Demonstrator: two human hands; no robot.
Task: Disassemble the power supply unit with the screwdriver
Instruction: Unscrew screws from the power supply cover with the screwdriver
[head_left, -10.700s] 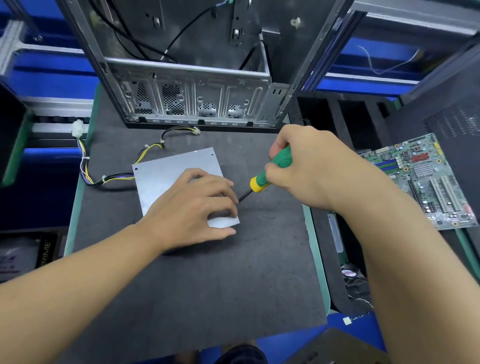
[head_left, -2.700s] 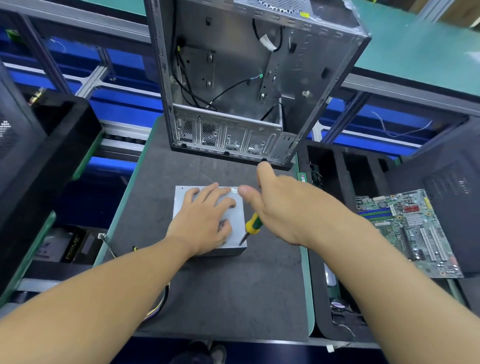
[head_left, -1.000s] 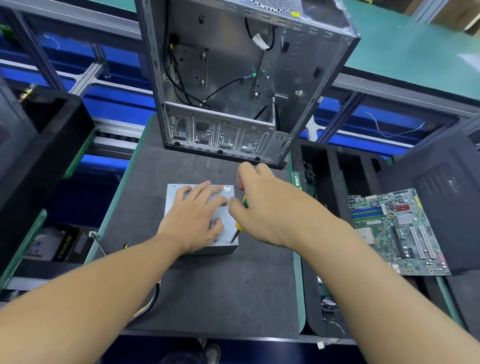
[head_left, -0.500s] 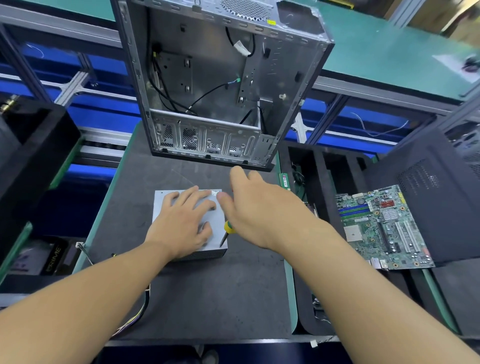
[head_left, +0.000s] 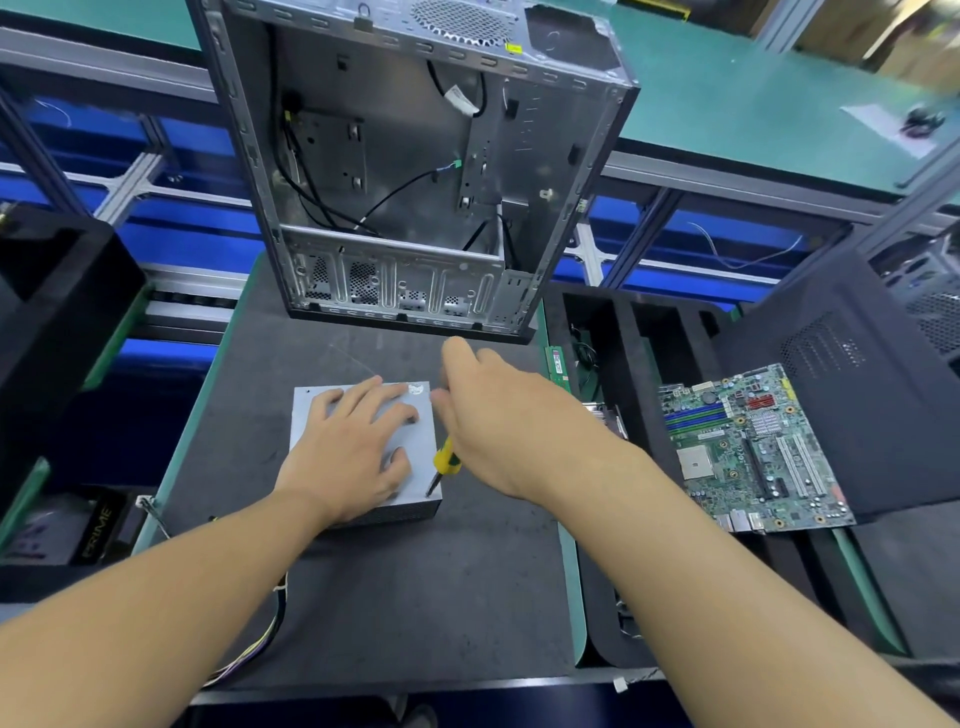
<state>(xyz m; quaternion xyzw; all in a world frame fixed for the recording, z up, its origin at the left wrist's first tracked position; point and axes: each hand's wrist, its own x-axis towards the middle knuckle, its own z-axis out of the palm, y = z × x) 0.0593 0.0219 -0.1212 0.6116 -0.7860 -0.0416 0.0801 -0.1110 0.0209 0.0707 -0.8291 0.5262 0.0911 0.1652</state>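
Observation:
The grey metal power supply unit (head_left: 423, 439) lies flat on the dark mat (head_left: 415, 597). My left hand (head_left: 353, 447) presses down on its top with the fingers spread. My right hand (head_left: 498, 415) holds the screwdriver (head_left: 441, 465) with a yellow and green handle. Its tip points down at the unit's near right corner. Most of the handle is hidden under my palm. The unit's coloured cable bundle (head_left: 254, 647) trails off the mat's near left edge.
An emptied computer case (head_left: 415, 171) stands upright at the mat's far edge. To the right, a green motherboard (head_left: 748, 447) lies on a black foam tray (head_left: 634, 364) beside a dark case panel (head_left: 852, 395). Black foam blocks (head_left: 52, 306) sit at the left.
Ten seconds ago the unit lay with its cables toward the case. Over the last second my hands and the screwdriver have kept their places at the near right corner; only my head shifted.

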